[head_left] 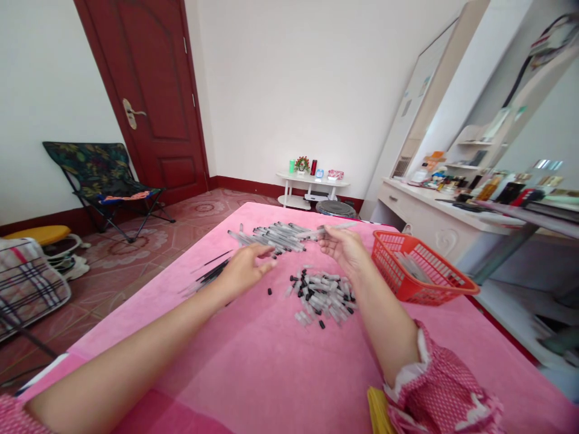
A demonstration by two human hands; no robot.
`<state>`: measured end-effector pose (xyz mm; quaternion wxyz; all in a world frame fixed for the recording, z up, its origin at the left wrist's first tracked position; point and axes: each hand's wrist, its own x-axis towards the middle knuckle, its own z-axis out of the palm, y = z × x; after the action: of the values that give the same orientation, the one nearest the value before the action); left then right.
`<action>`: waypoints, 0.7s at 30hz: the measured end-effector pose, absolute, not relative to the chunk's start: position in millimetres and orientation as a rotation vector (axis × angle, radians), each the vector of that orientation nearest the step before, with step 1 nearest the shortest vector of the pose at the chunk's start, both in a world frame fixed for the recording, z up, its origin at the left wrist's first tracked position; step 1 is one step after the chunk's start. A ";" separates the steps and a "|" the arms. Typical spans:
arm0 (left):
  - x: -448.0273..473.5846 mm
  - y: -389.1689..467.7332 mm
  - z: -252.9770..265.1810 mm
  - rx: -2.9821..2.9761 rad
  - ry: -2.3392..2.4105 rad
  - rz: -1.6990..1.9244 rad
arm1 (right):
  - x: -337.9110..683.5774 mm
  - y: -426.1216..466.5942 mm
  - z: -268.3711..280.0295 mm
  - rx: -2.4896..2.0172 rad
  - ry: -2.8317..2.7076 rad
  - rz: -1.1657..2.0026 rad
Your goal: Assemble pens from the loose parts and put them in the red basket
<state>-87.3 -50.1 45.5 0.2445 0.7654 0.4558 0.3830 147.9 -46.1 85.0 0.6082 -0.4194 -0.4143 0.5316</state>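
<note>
Head view shows left fingers (259, 249) apart near piled pens (284, 237), right fingers (329, 246) clamped on a clear barrel (350, 225).

The left hand (246, 269) is blurry and covers some thin black sticks (211, 272), and the fingers of the right hand (342, 245) hide the middle of a clear tube (348, 225). The yellow thing (379, 413) is cut off at the bottom, partly behind the pink sleeve (438, 386), so I can't tell what it is. The red door (140, 78) is cut off on top, and the clear things (412, 266) in the basket (396, 278) look too blurry to count.
</note>
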 end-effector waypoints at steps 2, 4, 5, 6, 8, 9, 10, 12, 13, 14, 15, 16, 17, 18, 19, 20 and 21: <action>-54.8 -47.2 51.4 1.844 0.998 1.091 | 140.2 -50.4 87.1 -0.920 -0.930 1.283; -22.7 -45.7 56.1 1.595 0.746 1.145 | 134.0 -53.5 87.3 -0.905 -0.926 1.291; -8.3 -45.0 58.0 1.464 0.647 1.174 | 131.9 -54.4 86.7 -0.908 -0.931 1.285; 4.3 -44.3 59.5 1.347 0.564 1.197 | 130.8 -54.9 85.8 -0.912 -0.939 1.278; 22.7 -41.5 61.7 1.134 0.461 1.267 | 131.8 -54.5 84.1 -0.918 -0.958 1.266; 28.1 -39.2 62.0 1.042 0.431 1.303 | 133.8 -53.7 83.6 -0.926 -0.971 1.261; 31.0 -36.4 61.8 0.957 0.415 1.339 | 136.7 -52.4 83.3 -0.942 -0.986 1.256; 30.4 -29.6 58.8 0.833 0.413 1.382 | 144.3 -48.9 83.1 -1.009 -1.014 1.226; 27.7 -26.1 56.1 0.800 0.428 1.390 | 148.2 -46.8 82.9 -1.058 -1.026 1.192; 24.3 -22.9 52.6 0.791 0.453 1.387 | 151.7 -44.7 82.4 -1.109 -1.039 1.143; 20.7 -20.3 48.7 0.809 0.486 1.368 | 154.3 -42.7 81.4 -1.157 -1.056 1.080; 17.5 -18.4 44.7 0.851 0.521 1.332 | 155.8 -41.0 80.0 -1.194 -1.081 1.014; 15.1 -17.5 41.1 0.908 0.557 1.283 | 156.0 -39.7 77.9 -1.216 -1.115 0.957; 13.7 -17.4 38.1 0.972 0.586 1.226 | 155.0 -38.6 75.4 -1.223 -1.154 0.920; 13.4 -18.3 35.9 1.037 0.606 1.168 | 153.1 -37.8 72.6 -1.222 -1.194 0.914; 14.0 -19.7 34.6 1.095 0.615 1.115 | 150.7 -37.2 69.7 -1.218 -1.229 0.937; 15.4 -21.7 34.2 1.141 0.614 1.075 | 148.2 -36.6 67.0 -1.208 -1.253 0.985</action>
<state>15.4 -21.7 34.2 0.6661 0.5055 0.2718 0.4763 148.2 -36.6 67.0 0.5404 -0.5083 -0.5272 0.4144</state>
